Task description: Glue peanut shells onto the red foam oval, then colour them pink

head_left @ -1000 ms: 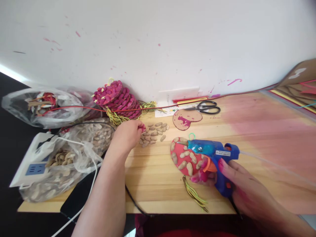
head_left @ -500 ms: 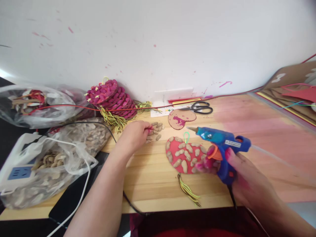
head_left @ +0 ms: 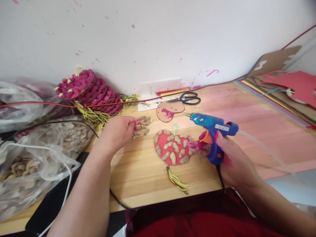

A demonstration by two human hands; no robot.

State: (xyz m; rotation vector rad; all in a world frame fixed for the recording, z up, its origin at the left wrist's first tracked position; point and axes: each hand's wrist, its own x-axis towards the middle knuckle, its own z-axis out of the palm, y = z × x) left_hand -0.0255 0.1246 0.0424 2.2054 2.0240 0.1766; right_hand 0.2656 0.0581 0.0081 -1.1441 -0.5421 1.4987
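Observation:
My left hand (head_left: pixel 119 133) is at a small pile of loose peanuts (head_left: pixel 145 121), its thumb and fingertips pinched together on a peanut at the pile's near left side. In my right hand (head_left: pixel 234 158) is a blue hot glue gun (head_left: pixel 209 122) with an orange trigger, its metal nozzle pointing left. Below the nozzle lies a red rounded cutout (head_left: pixel 161 143) with several peanuts spread over it. A green loop (head_left: pixel 175 129) stands at its top and a yellow-green and dark tassel (head_left: pixel 177 181) hangs from its bottom. My right fingers overlap the cutout's right edge.
Behind lie a pink-stained cardboard cutout (head_left: pixel 161 112) and black-handled scissors (head_left: pixel 190 98). A stack of magenta peanut-covered pieces (head_left: pixel 96 93) leans at the wall. Bags of peanut shells (head_left: pixel 74 133), a white cable (head_left: pixel 70 177) and a black cable occupy the left; cardboard (head_left: pixel 274 62) stands right.
The view has turned, so the tabletop things appear further left and slightly higher. My left hand remains at the loose peanuts, and my right hand still holds the glue gun.

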